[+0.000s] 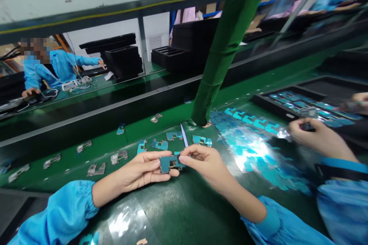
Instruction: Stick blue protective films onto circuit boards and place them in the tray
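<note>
And here are both hands meeting over the tabletop (184, 214)! The left hand (140, 170) carries a small circuit board (165, 164) at its left end, thumb above, fingers spread beneath. The right hand (207, 162) closes thumb and fingers on the board's right end, so the piece sits between the two, just above the tabletop. A purple stick (184, 136) slants up just beyond the right fingers; whether they grip it, I can't tell. Just past the hands lie blue boards (202, 140), with grey boards (96, 169) off to the left. Over on the right, clear-and-blue sheets (244, 134) spread glinting, and beyond them a co-worker's hand (312, 134) works beside a black tray (271, 110) of blue pieces.
</note>
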A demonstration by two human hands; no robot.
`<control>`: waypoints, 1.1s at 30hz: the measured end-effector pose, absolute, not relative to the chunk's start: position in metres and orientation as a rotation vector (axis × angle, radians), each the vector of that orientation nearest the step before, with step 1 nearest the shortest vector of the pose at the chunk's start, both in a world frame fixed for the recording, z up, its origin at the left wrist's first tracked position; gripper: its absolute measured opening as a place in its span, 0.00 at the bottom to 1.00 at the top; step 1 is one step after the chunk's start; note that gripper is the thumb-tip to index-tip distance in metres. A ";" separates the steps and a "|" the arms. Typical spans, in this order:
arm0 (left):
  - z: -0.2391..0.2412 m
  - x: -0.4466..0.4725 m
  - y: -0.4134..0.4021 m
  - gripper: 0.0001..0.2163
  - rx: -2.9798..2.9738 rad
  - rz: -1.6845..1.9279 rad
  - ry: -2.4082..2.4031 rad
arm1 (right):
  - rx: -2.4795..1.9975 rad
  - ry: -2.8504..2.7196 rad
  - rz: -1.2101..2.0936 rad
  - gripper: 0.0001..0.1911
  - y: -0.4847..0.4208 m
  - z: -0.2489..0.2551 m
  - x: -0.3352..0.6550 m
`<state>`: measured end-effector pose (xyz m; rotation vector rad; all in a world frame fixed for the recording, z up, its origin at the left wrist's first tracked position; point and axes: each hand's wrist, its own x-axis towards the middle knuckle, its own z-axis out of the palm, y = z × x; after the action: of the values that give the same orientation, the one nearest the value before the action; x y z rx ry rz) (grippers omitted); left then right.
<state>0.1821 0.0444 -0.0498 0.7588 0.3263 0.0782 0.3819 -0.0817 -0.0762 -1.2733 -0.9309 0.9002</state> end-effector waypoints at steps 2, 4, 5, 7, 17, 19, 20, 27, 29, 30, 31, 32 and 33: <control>-0.049 0.182 0.044 0.17 0.767 0.088 0.343 | -1.251 -0.944 0.916 0.10 -0.081 -0.075 0.382; -0.048 0.182 0.044 0.16 0.774 0.085 0.342 | -1.235 -0.939 0.920 0.10 -0.081 -0.074 0.382; -0.048 0.182 0.044 0.17 0.776 0.083 0.338 | -1.232 -0.936 0.919 0.10 -0.080 -0.074 0.382; -0.048 0.182 0.044 0.17 0.779 0.082 0.332 | -1.230 -0.935 0.920 0.10 -0.080 -0.073 0.381; -0.049 0.184 0.044 0.19 0.795 0.078 0.357 | -1.198 -0.914 0.963 0.11 -0.079 -0.070 0.380; -0.048 0.184 0.043 0.21 0.807 0.094 0.385 | -1.209 -0.920 0.953 0.12 -0.080 -0.071 0.380; -0.047 0.184 0.042 0.21 0.815 0.103 0.397 | -1.217 -0.927 0.945 0.12 -0.080 -0.071 0.380; -0.048 0.185 0.042 0.11 0.838 0.115 0.387 | -1.266 -0.941 0.923 0.15 -0.080 -0.070 0.380; -0.049 0.185 0.043 0.10 0.836 0.110 0.384 | -1.269 -0.945 0.917 0.13 -0.080 -0.070 0.380; -0.050 0.185 0.043 0.10 0.836 0.111 0.384 | -1.273 -0.947 0.912 0.13 -0.080 -0.069 0.380; -0.050 0.184 0.043 0.10 0.836 0.112 0.382 | -1.278 -0.949 0.908 0.13 -0.080 -0.069 0.380; -0.050 0.184 0.043 0.10 0.838 0.113 0.381 | -1.283 -0.951 0.905 0.13 -0.080 -0.069 0.379; -0.050 0.185 0.043 0.10 0.839 0.115 0.380 | -1.288 -0.953 0.904 0.13 -0.080 -0.069 0.379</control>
<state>0.1846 0.0428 -0.0500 0.8386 0.3796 0.1146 0.3793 -0.0798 -0.0693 -1.2882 -0.9530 0.9040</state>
